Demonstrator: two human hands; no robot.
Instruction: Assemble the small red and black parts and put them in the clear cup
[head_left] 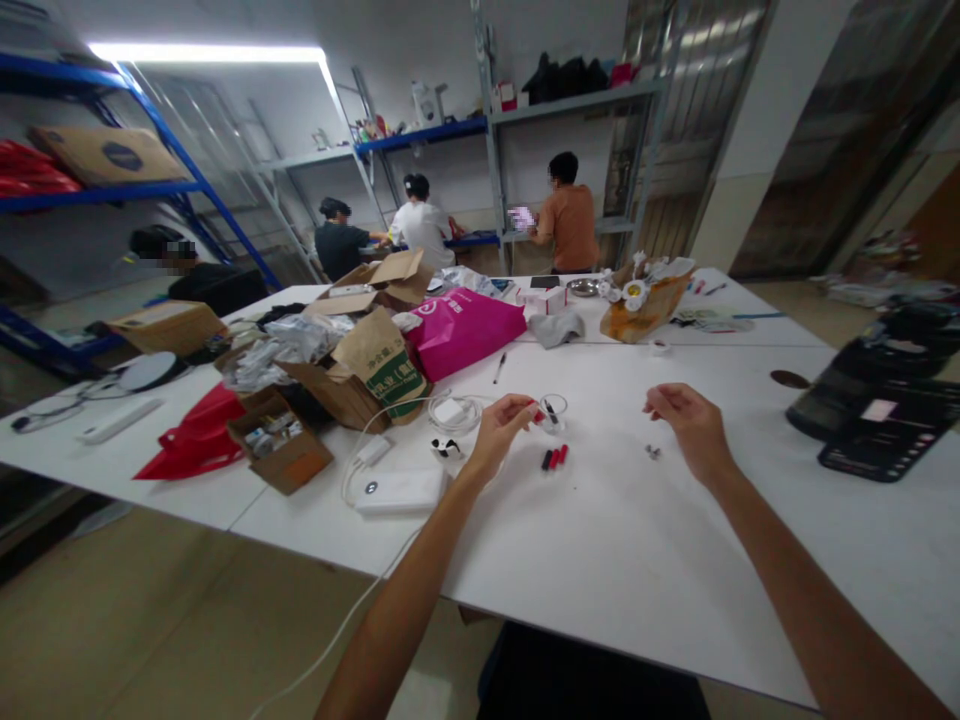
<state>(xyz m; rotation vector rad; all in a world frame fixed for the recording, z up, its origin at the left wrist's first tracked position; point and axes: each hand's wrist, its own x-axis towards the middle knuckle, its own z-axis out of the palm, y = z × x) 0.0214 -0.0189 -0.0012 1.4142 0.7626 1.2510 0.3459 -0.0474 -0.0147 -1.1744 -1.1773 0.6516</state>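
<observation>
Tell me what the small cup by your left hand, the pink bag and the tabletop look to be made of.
The small cup, just beyond the left hand, looks like clear plastic: the table shows through it. The pink bag seems to be glossy film or coated paper, with soft creases and a sheen. The table has a smooth matte white top, probably laminate, though I can't be sure.

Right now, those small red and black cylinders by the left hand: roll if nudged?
Probably. The red and black cylinders look small, round-bodied and smooth, lying loose on the flat white table, so a nudge would likely roll them. They seem light and stiff. Their size suggests fiddly pinching, as the left hand does with a similar red piece.
</observation>
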